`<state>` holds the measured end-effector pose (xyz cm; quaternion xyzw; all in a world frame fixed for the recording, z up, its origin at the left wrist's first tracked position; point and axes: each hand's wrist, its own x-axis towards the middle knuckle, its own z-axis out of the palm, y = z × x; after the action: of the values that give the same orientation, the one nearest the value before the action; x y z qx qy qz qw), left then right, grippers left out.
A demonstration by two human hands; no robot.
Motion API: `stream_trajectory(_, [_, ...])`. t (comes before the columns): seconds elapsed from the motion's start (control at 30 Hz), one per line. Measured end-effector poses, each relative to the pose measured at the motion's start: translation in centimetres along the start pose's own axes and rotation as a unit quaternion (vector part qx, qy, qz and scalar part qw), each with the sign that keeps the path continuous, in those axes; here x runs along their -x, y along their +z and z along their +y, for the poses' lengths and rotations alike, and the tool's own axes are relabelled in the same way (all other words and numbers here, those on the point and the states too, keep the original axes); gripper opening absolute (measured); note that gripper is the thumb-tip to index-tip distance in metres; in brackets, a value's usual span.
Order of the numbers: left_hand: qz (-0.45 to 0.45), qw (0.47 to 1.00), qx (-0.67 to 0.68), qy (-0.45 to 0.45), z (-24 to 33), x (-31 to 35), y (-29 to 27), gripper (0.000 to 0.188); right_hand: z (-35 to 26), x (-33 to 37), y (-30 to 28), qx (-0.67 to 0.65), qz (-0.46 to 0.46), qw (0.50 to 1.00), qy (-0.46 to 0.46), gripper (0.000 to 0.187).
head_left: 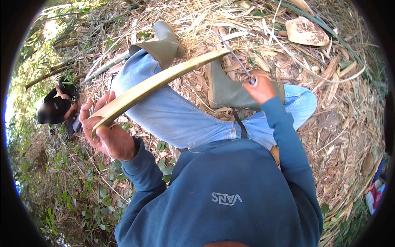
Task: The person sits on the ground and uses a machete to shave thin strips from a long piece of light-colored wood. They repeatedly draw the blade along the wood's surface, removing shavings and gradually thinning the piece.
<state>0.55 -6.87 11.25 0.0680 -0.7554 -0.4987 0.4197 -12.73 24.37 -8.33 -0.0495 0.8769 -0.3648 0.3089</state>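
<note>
A long, curved piece of split bamboo (164,79) slants up across my lap, yellowish and wider at its near end. My left hand (118,142) holds that near end between thumb and fingers, with some fingertips raised off it. In my right hand (262,87), the fingers are wrapped round the handle of a long knife (238,60). Its narrow blade looks almost edge-on and points up and left. The blade crosses at the bamboo's far tip; whether the two touch, I cannot tell. The knife handle is mostly hidden by my fist.
My legs in blue jeans (164,111) and green rubber boots (232,90) are bent beneath the bamboo. A pale stone or block (306,31) lies at the far right among bamboo shavings (197,20). Another person (57,105) sits at the far left. Leafy plants (78,189) grow at left.
</note>
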Motion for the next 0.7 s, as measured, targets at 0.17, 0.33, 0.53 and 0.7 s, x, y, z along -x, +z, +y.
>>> stream_trajectory(0.17, [0.014, 1.0, 0.009, -0.006, 1.2, -0.7, 1.5, 0.021, -5.0, 5.1, -0.2, -0.128, 0.004, 0.985, -0.111, 0.029])
stream_trajectory(0.33, [-0.041, 0.996, 0.069, 0.034, 0.8, -0.8, 0.7, 0.024, -9.4, 8.8, 0.2, -0.151, 0.0, 0.971, -0.184, 0.019])
stream_trajectory(0.53, [-0.046, 0.997, 0.047, 0.038, 0.5, -0.4, -0.1, 0.026, -9.6, 9.2, 2.2, -0.138, 0.037, 0.947, -0.288, 0.023])
stream_trajectory(0.7, [-0.029, 0.996, 0.078, 0.029, 0.6, 0.4, 0.9, 0.025, -9.0, 8.8, 2.7, -0.149, 0.029, 0.956, -0.25, 0.022])
